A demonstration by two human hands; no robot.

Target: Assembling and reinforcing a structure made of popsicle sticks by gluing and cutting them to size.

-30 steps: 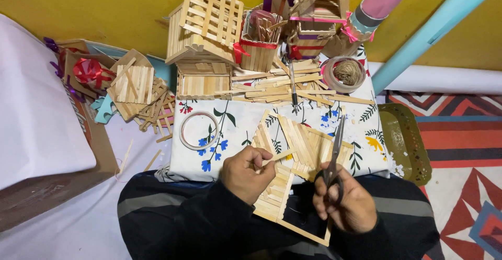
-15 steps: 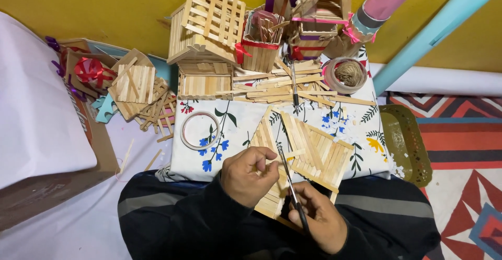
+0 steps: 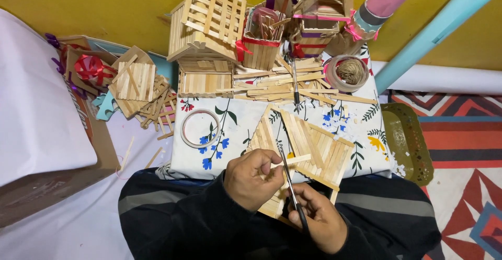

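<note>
The left hand (image 3: 254, 179) pinches a thin wooden stick (image 3: 294, 160) between thumb and fingers, so its grip is closed on that stick. The stick lies almost level, just above the person's lap, in front of the flat panel of glued sticks (image 3: 314, 147) that leans from the lap onto the surface (image 3: 235, 129) with the flowered cloth. The right hand (image 3: 319, 221) is clenched around the dark handles of the scissors (image 3: 290, 184), and the blades point up and touch or nearly touch the stick; I cannot tell if the blades are closed on it.

The stick looks very light, stiff and dry, so I judge it can split or snap if it is bent. It is better to hold it near the place where the blades meet it, flat between the fingertips. The panel also seems light but fragile at its glued joints.

On the surface behind stand a small stick house (image 3: 206, 35), a roll of tape (image 3: 200, 128), a coil of twine (image 3: 346, 72) and loose sticks (image 3: 282, 85).
</note>
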